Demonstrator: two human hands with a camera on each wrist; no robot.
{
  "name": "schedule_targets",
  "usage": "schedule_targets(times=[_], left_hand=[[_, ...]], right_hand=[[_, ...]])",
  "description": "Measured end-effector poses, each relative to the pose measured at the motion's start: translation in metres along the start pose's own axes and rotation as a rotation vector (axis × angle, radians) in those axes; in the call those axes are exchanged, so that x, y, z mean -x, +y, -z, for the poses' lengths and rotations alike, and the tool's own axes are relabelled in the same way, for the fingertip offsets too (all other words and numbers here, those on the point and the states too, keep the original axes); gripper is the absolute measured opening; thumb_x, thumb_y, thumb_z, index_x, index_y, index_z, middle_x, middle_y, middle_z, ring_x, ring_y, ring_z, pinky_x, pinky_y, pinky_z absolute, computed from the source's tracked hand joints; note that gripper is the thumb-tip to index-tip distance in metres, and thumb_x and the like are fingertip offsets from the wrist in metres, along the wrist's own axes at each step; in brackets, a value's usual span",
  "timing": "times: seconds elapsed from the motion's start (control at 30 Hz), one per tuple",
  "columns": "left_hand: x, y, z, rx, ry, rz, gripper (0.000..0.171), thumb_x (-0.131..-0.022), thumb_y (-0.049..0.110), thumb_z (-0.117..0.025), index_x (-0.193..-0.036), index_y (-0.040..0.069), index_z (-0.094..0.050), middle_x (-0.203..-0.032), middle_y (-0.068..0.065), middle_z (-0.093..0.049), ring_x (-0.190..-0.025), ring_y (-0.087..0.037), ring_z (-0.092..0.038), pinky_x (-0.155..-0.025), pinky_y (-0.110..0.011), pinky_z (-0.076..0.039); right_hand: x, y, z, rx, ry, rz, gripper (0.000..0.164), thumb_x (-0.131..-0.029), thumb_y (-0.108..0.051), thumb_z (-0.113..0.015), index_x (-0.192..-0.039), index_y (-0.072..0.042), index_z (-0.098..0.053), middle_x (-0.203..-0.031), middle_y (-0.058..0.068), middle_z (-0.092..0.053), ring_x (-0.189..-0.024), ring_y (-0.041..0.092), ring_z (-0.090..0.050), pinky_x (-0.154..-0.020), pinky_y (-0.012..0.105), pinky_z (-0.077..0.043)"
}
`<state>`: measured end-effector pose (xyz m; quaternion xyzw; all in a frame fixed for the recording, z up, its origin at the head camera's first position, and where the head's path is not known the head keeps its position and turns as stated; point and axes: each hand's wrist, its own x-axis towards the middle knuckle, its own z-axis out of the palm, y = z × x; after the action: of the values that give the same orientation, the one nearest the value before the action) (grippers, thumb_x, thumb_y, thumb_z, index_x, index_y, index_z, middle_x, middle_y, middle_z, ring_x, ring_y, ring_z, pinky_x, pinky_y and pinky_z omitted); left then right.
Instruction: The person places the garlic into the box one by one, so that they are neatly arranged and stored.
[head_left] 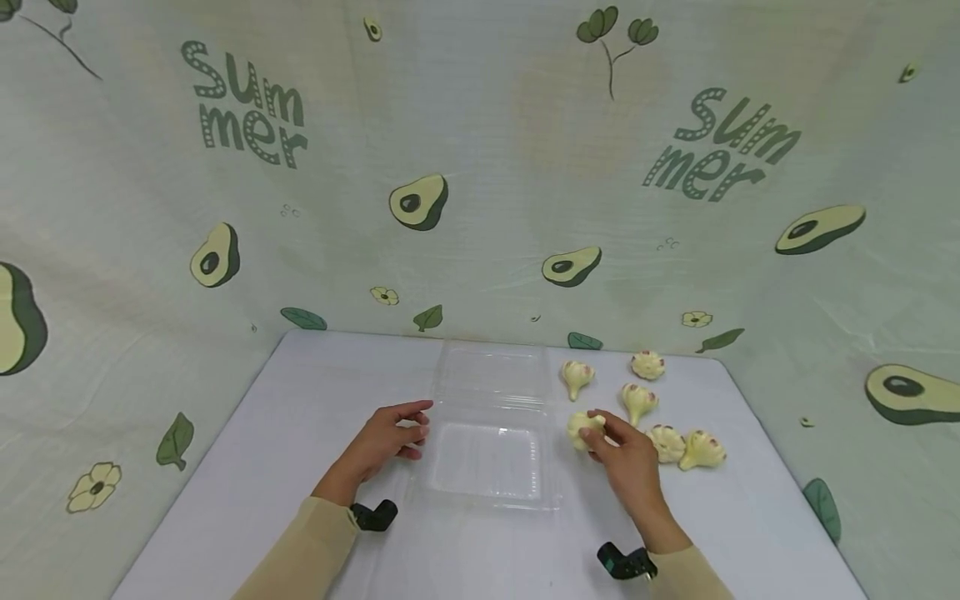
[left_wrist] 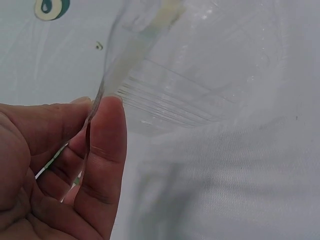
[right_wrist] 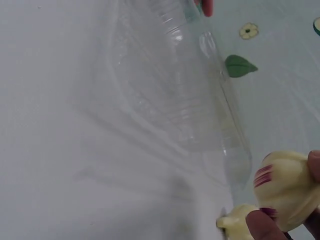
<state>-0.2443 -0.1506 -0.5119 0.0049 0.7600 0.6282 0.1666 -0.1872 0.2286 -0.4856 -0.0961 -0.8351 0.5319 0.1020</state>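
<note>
A clear plastic clamshell box (head_left: 487, 497) lies opened out on the table, its lid half towards the back. My left hand (head_left: 392, 437) is at the box's left side; up close, the thumb and fingers of this hand (left_wrist: 100, 155) pinch the thin rim of the clear plastic (left_wrist: 165, 100). Just right of the box, my right hand (head_left: 628, 461) grips a garlic bulb (head_left: 581, 427) between thumb and fingers. Purple streaks mark that pale bulb (right_wrist: 282, 185) in the right wrist view.
Several other garlic bulbs lie on the right of the table: one bulb (head_left: 577, 377) beside the lid, another (head_left: 647, 365) at the back, one (head_left: 638, 401) beyond the right hand, and two touching (head_left: 702, 451) to its right. A printed cloth (head_left: 480, 125) hangs behind the table.
</note>
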Motion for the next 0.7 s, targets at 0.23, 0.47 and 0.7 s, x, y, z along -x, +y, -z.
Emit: schedule_targets(times=[0.23,0.47,0.7], left_hand=[[0.000,0.000,0.000,0.000,0.003,0.004,0.052,-0.101,0.003,-0.069,-0.151,0.011,-0.059,-0.121,-0.011,-0.061,-0.087,-0.020,-0.066,-0.074,-0.033,-0.065],[0.000,0.001,-0.001,-0.006,0.010,0.005,0.052,-0.101,0.003,-0.069,-0.150,0.012,-0.060,-0.122,-0.011,-0.061,-0.088,-0.019,-0.066,-0.074,-0.033,-0.065],[0.000,0.000,-0.002,-0.002,0.018,0.014,0.050,-0.100,0.003,-0.069,-0.149,0.013,-0.061,-0.121,-0.011,-0.062,-0.087,-0.019,-0.066,-0.073,-0.033,-0.065]], right_hand=[[-0.004,-0.021,-0.008,0.011,-0.073,0.041,0.034,-0.098,-0.013,-0.076,-0.130,-0.003,-0.072,-0.131,0.021,-0.071,-0.125,0.037,-0.067,-0.077,0.025,-0.065],[-0.006,-0.039,-0.021,-0.027,-0.120,0.057,0.036,-0.095,-0.011,-0.080,-0.128,-0.003,-0.071,-0.128,0.017,-0.072,-0.125,0.037,-0.068,-0.076,0.028,-0.065],[-0.009,-0.059,-0.040,-0.052,-0.182,0.093,0.035,-0.095,-0.011,-0.079,-0.129,-0.003,-0.072,-0.128,0.018,-0.073,-0.121,0.035,-0.070,-0.076,0.029,-0.066]])
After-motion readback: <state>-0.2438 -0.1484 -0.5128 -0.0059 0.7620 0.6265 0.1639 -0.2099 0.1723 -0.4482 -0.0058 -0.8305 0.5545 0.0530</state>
